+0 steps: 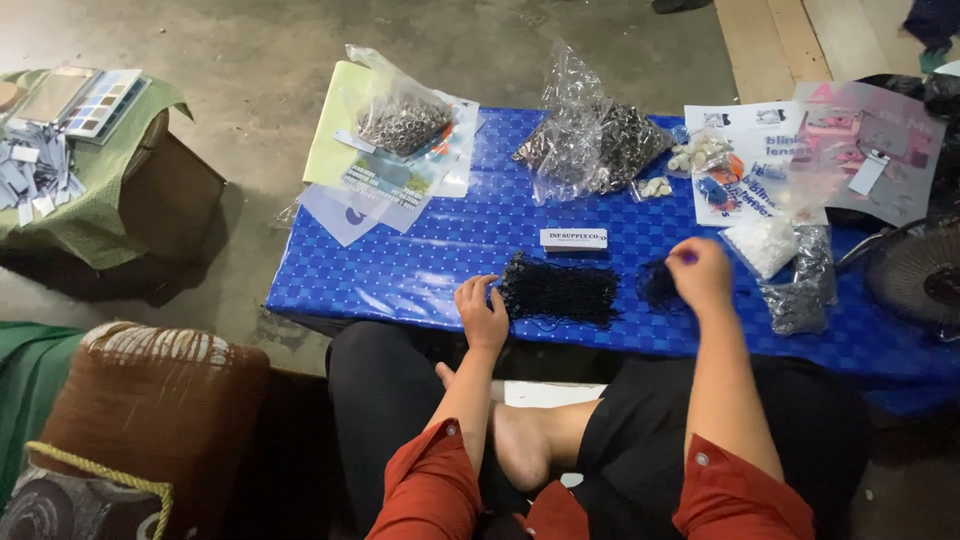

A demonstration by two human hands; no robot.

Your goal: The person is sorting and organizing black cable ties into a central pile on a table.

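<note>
A black mesh piece [558, 290] is laid flat on the blue checked tablecloth [440, 250], near the front edge of the low table. Its left end is touched by the left hand [483, 312], fingers curled loosely together on the edge of the mesh; nothing is clamped. The right hand [700, 275] is held just past the right end of the mesh, fingertips pinched together on a small dark item [660, 283], which cannot be made out clearly.

Now the containers: a clear plastic bag [400, 115] of small metal rings is seen at the back left, resting on pale sheets of paper [345, 130]. A second, crumpled clear bag [590, 145] is filled with more dark metallic rings. At the right, a small bag of white pieces [765, 243] and a bag of grey metal bits [800, 290] are set just beside the right hand. Small pale beads [700, 152] are scattered on printed sheets [760, 165].

A small white rectangular label card [573, 238] is placed just behind the mesh. A round fan grille [920, 275] is seen at the right edge. A brown cushion [150, 400] is seen at lower left, beside a green cloth [95, 200] holding a paint palette [95, 100].
</note>
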